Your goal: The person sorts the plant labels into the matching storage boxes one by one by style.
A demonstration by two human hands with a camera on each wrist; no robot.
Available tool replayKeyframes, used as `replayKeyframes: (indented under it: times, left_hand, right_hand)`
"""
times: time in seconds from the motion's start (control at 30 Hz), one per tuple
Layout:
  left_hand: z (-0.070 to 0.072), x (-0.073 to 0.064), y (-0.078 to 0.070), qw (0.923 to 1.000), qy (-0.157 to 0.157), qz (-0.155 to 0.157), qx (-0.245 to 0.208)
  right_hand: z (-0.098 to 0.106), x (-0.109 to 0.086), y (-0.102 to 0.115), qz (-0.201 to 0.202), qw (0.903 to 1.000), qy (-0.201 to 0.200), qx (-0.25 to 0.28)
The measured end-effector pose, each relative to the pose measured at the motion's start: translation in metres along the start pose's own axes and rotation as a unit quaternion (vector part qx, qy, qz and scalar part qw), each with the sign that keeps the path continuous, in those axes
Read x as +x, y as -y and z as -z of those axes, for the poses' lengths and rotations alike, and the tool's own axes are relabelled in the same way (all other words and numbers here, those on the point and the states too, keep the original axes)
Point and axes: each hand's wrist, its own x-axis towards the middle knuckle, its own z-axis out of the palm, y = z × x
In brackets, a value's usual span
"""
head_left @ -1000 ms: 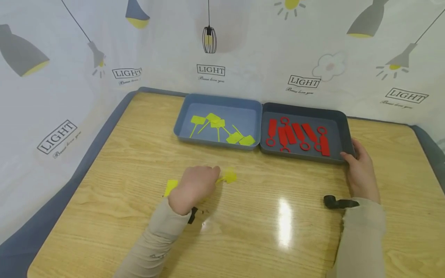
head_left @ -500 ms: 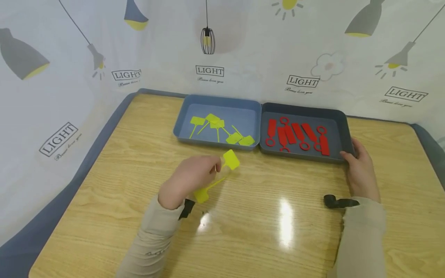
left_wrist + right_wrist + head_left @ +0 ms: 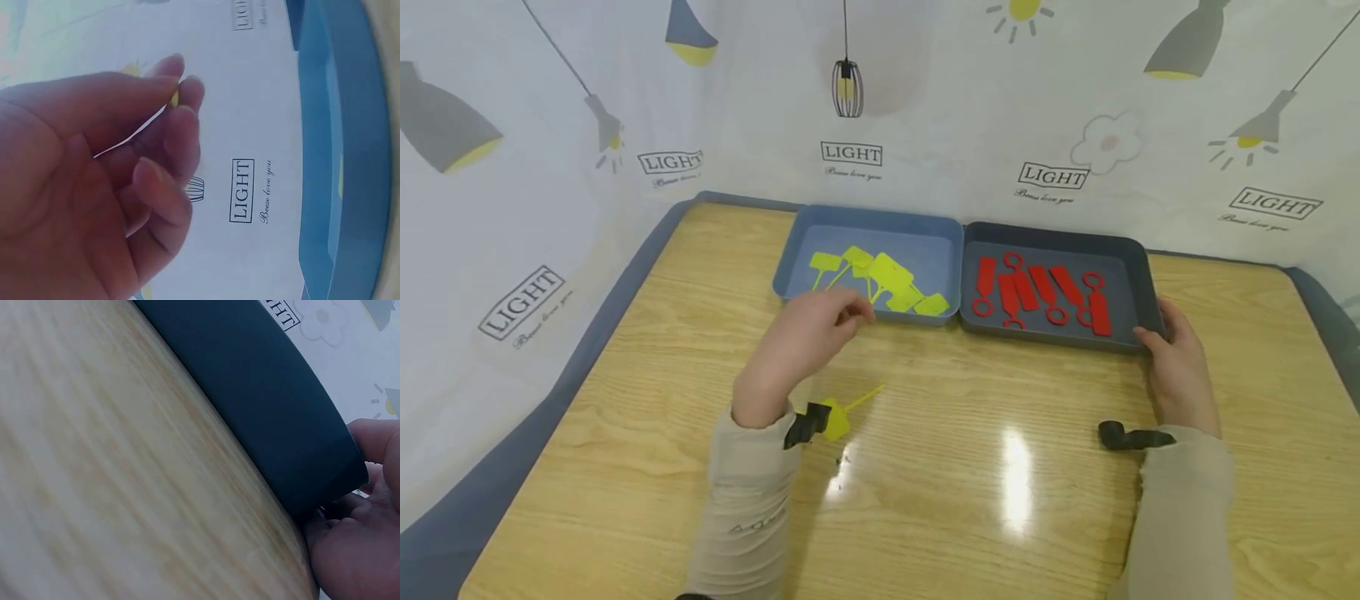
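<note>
My left hand [image 3: 797,346] pinches a yellow plant label [image 3: 891,273] by its stem over the front of the blue tray [image 3: 880,215]. A yellow bit of the label [image 3: 175,98] shows between thumb and fingertips in the left wrist view. Several more yellow labels [image 3: 826,260] lie in that tray, partly covered by the hand. One yellow label [image 3: 837,423] is on the table, half hidden by the black wrist strap. My right hand [image 3: 1183,367] grips the front right corner of the dark grey tray [image 3: 1052,337], thumb on its rim. Several red ring-ended tags [image 3: 1042,287] lie inside.
Both trays stand side by side at the back of the wooden table [image 3: 940,492], close to a printed curtain [image 3: 955,117]. A black strap [image 3: 1131,437] sticks out from the right sleeve. Small dark specks lie near the front left.
My left hand has picked up a yellow label from the table and carried it forward over the blue tray. The other loose label has stayed on the table. My right hand keeps its place.
</note>
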Motion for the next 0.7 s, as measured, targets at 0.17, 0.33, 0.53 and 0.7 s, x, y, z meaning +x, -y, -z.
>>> replayKeyframes:
  times: [0.17, 0.33, 0.53, 0.7]
  left_hand:
    - [0.006, 0.007, 0.005, 0.9993, -0.022, 0.014, -0.025]
    - [0.01, 0.016, 0.011, 0.9974, -0.06, 0.024, -0.032]
    - [0.009, 0.031, 0.02, 0.9961, -0.083, 0.02, -0.021]
    - [0.002, 0.046, 0.032, 0.9963, -0.075, 0.031, -0.027]
  right_hand:
    - [0.001, 0.001, -0.001, -0.002, 0.9998, -0.004, -0.018]
    - [0.002, 0.002, 0.0, 0.002, 0.9998, -0.01, -0.016]
    - [0.002, 0.001, -0.001, -0.008, 0.9983, -0.017, -0.055]
    - [0.003, 0.001, -0.001, -0.013, 0.998, -0.016, -0.06]
